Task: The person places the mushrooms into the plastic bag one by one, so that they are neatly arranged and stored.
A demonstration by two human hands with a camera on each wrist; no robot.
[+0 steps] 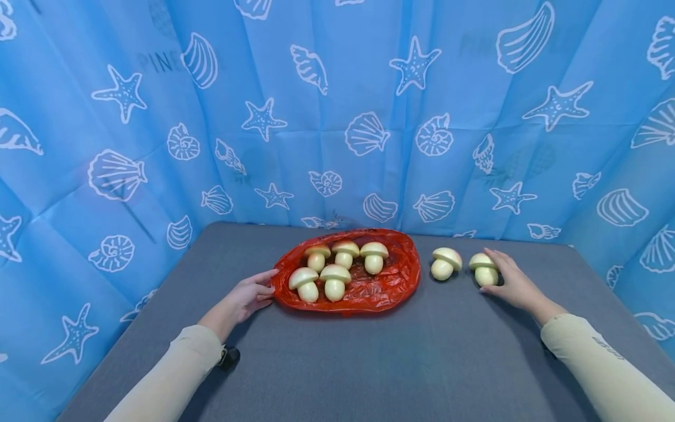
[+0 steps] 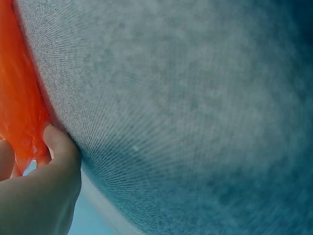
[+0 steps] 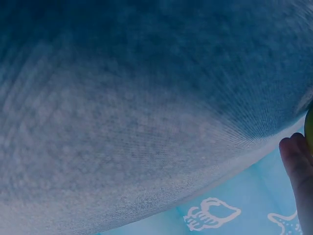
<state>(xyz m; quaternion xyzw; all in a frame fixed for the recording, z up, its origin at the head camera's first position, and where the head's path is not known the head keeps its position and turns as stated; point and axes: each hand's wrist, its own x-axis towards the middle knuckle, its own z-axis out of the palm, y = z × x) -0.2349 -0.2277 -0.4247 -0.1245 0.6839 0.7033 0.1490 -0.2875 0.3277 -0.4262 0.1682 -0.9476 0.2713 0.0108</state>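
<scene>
A red plastic bag (image 1: pixel 390 291), spread into a shallow oval, holds several glossy, pale yellow-green mushrooms (image 1: pixel 334 281) with domed caps and rounded stems. At its left rim my left hand (image 1: pixel 248 299) pinches the plastic, and the left wrist view shows the thumb (image 2: pixel 57 141) against the red edge. Over on the right, my right hand (image 1: pixel 511 281) holds the outer mushroom (image 1: pixel 484 272) between fingers and thumb, its stem low at the tabletop. Another mushroom (image 1: pixel 445 265) stands between that one and the bag. Only a sliver of green shows past the fingers in the right wrist view.
A grey cloth-covered table (image 1: pixel 364 363) lies under everything. Behind and along both sides hangs a blue curtain (image 1: pixel 337 117) printed with white shells and starfish. On the left wrist sits a dark strapped device (image 1: pixel 229 357).
</scene>
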